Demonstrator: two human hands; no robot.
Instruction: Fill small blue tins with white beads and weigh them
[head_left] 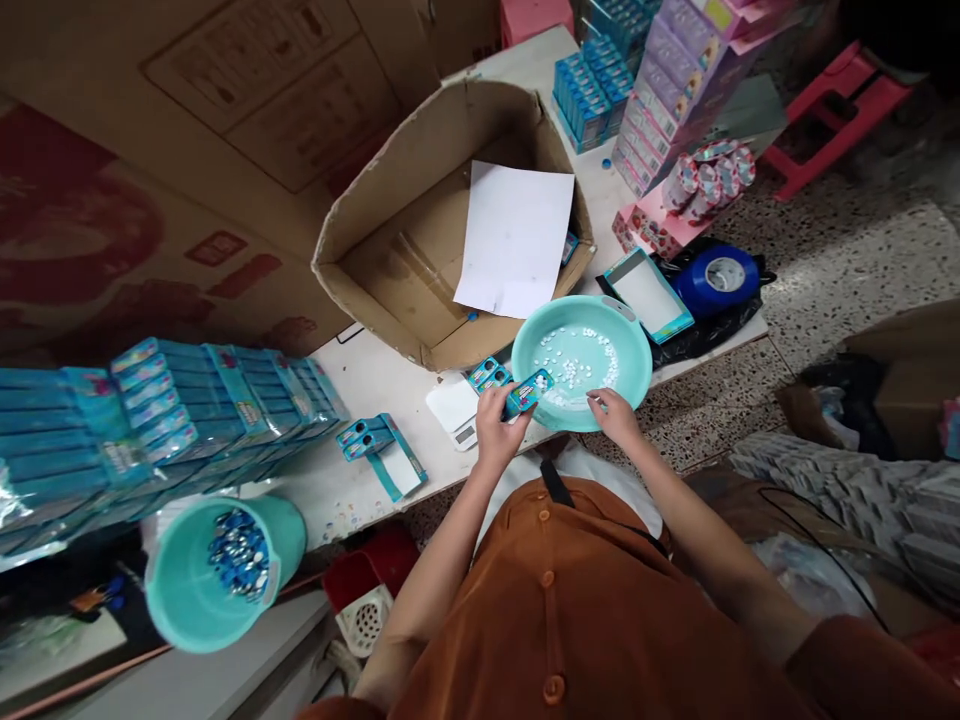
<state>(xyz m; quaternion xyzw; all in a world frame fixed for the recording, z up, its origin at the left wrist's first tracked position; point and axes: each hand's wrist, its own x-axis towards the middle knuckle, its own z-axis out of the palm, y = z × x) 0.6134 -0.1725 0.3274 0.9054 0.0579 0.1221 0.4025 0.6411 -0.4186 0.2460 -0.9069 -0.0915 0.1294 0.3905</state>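
Note:
My left hand point(501, 425) is closed around a small blue box point(529, 392), tilted over the near left rim of a mint-green basin point(637, 375). White pieces show at the box's upper end. Many small white tablets point(574, 372) lie scattered over the bottom of the basin. My right hand point(616, 416) is over the basin's near right rim, its fingertips drawn together; whatever they pinch is too small to make out. Just left of the basin, more blue boxes with round holes point(489, 374) sit by a white scale point(450, 408), partly hidden by my left hand.
Behind the basin stands a large open carton point(375, 270) with a white sheet point(517, 235) in it. Stacked blue boxes point(187, 400) line the left, above a green bucket point(184, 600) of blue and silver pieces. An open blue tray point(651, 295) and blue tape roll point(720, 280) lie right.

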